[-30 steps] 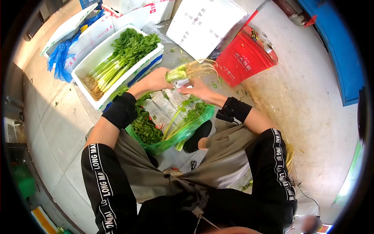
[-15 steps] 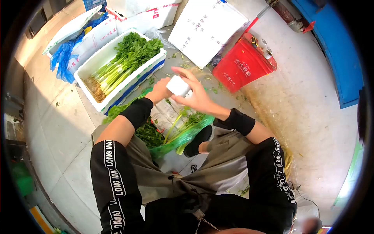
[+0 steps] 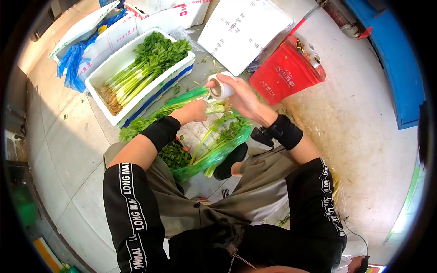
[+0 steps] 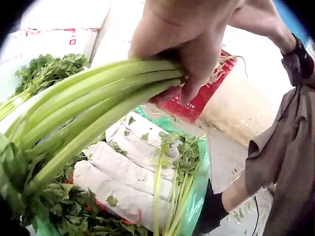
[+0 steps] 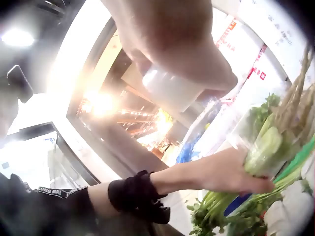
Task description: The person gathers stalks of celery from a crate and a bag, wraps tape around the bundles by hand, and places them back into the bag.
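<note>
My left hand (image 3: 193, 110) grips a bunch of celery (image 4: 98, 96) by the lower stalks. Its leaves hang to the left, and its pale roots (image 5: 295, 103) stick out on the other side of the hand. In my right hand (image 3: 248, 101) is a white roll of film (image 3: 221, 86), its brown core turned toward the head camera. The roll is just above the celery's root end, where shiny clear film covers the stalks in the right wrist view. Below both hands, a green plastic bag (image 3: 234, 148) holds white wrapped bundles (image 4: 123, 184) and loose leafy stalks.
A white foam box (image 3: 107, 116) with more celery (image 3: 145, 68) stands at the left. Behind it are other foam boxes and a blue plastic bag (image 3: 73, 68). A white foam lid (image 3: 246, 34) leans beside a red bucket (image 3: 287, 73). Leaf scraps litter the floor.
My left hand has come down and nearer with the celery. The right hand has carried the roll around over the root end and turned it so the core shows.
</note>
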Action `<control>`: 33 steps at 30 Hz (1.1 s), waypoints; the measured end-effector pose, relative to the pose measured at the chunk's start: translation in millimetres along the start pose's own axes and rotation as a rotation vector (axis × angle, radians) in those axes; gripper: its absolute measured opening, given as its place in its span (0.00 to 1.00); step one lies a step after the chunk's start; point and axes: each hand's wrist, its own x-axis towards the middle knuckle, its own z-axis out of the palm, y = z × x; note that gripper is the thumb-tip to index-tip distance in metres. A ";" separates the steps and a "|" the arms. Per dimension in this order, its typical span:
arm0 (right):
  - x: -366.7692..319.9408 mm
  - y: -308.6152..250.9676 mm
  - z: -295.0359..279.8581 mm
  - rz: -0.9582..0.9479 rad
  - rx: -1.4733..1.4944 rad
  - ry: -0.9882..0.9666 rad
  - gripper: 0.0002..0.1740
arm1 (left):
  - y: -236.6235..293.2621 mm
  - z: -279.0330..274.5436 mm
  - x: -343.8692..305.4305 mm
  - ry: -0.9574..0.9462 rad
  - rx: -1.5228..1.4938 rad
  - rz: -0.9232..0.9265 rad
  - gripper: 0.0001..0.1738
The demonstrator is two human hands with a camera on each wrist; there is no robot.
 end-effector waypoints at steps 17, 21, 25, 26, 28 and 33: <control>18.3 93.8 -62.9 -0.061 -0.626 0.032 0.29 | 4.5 -79.0 -23.4 0.065 -0.195 0.120 0.21; 14.4 77.1 -24.0 -0.111 -0.561 0.236 0.25 | 13.9 -96.4 -27.5 0.199 -0.213 0.035 0.23; 8.3 62.9 -7.7 0.089 -0.458 0.141 0.27 | 4.7 -96.2 -11.8 0.401 -0.262 -0.209 0.23; 5.9 65.0 -1.0 -0.095 -0.667 0.234 0.26 | -6.5 -90.9 -2.5 0.402 -0.221 -0.245 0.22; -3.7 53.1 14.5 -0.396 -0.946 0.301 0.25 | -7.5 -85.5 -1.6 0.395 -0.192 -0.309 0.22; -5.0 25.4 25.1 -0.767 -1.063 0.163 0.25 | -9.6 -40.1 -2.1 0.492 -0.108 -0.074 0.21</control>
